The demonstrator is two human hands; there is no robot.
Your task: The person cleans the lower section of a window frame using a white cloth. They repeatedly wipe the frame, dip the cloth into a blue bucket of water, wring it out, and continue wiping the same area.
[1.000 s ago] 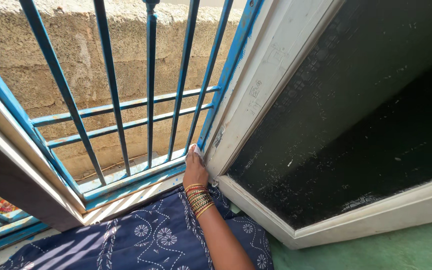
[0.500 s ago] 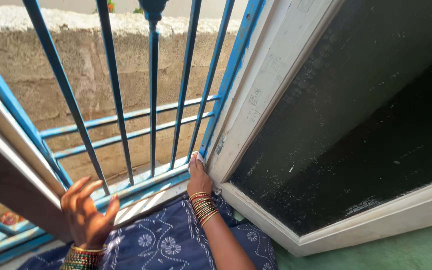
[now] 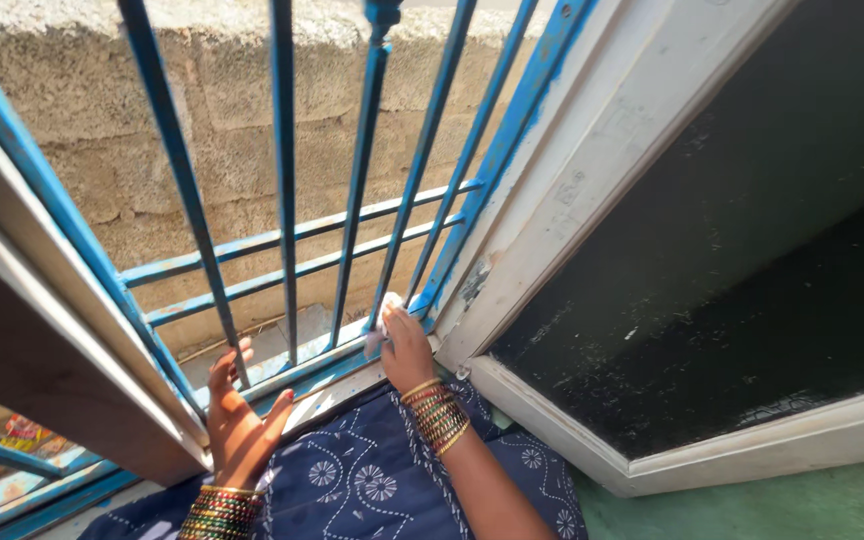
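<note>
Blue grille (image 3: 282,200), white cloth (image 3: 384,312) w/ right hand (image 3: 407,350)

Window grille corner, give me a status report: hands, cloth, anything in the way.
Right hand pressing white cloth into blue grille corner. Left hand open on sill. Nothing blocking.

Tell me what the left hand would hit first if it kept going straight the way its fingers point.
The left hand points up and away, toward a blue vertical bar of the window grille just above its fingertips. That bar looks like the first contact, though depth is hard to judge.
</note>
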